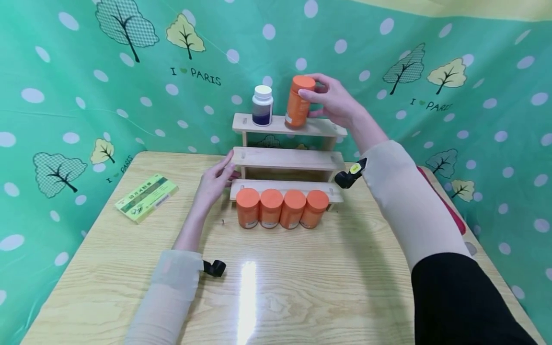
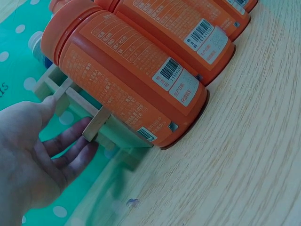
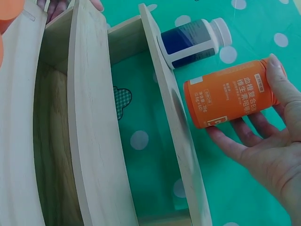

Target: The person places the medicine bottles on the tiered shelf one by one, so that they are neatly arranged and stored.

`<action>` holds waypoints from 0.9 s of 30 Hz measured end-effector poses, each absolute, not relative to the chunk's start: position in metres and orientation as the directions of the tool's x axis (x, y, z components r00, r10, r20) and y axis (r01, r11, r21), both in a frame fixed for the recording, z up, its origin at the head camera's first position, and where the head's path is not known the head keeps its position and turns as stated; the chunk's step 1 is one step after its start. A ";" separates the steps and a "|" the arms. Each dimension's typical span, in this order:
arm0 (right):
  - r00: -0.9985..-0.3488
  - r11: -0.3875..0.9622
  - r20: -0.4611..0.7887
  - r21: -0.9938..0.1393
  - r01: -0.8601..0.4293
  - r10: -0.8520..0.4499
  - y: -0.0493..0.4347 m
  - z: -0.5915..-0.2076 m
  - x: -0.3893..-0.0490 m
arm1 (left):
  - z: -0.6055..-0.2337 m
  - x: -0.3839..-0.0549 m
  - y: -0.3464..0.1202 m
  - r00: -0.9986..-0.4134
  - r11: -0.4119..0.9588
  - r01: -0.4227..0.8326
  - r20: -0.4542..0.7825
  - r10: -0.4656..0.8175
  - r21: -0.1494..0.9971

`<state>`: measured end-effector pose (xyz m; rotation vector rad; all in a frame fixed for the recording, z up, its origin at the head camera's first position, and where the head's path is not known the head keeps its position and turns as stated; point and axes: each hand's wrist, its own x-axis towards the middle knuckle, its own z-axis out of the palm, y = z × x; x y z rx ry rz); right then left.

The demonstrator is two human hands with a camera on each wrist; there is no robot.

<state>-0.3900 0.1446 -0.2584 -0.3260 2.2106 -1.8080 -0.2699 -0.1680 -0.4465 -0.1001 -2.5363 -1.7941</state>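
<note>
My right hand [image 1: 334, 99] grips an orange bottle [image 3: 228, 92] by its upper part, thumb on one side and fingers on the other. It leans slightly at the top tier of a wooden three-tier shelf [image 1: 289, 157]; whether its base touches the board I cannot tell. Left of it on that tier stands a white-capped bottle [image 1: 262, 106] with a dark blue lower part. My left hand [image 2: 35, 150] holds the shelf's left end, thumb and fingers around the wooden edges. Several more orange bottles [image 1: 270, 208] stand in a row on the table before the lowest tier.
A green-and-yellow box [image 1: 146, 198] lies on the table [image 1: 302, 287] at the left. Part of a red object [image 1: 448, 206] shows behind my right sleeve. A green patterned cloth [image 1: 185, 115] hangs behind and beside the table.
</note>
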 end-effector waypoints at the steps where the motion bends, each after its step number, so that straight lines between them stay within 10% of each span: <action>1: -0.940 0.200 -0.067 -0.980 -0.001 -0.335 0.143 -0.259 -0.391 | -0.447 -0.270 -0.168 -0.997 0.331 0.070 0.063 0.034 0.941; 27: -0.951 0.240 -0.102 -0.970 0.031 -0.292 0.134 -0.269 -0.395 | -0.444 -0.267 -0.167 -0.997 0.350 0.077 0.071 0.030 0.934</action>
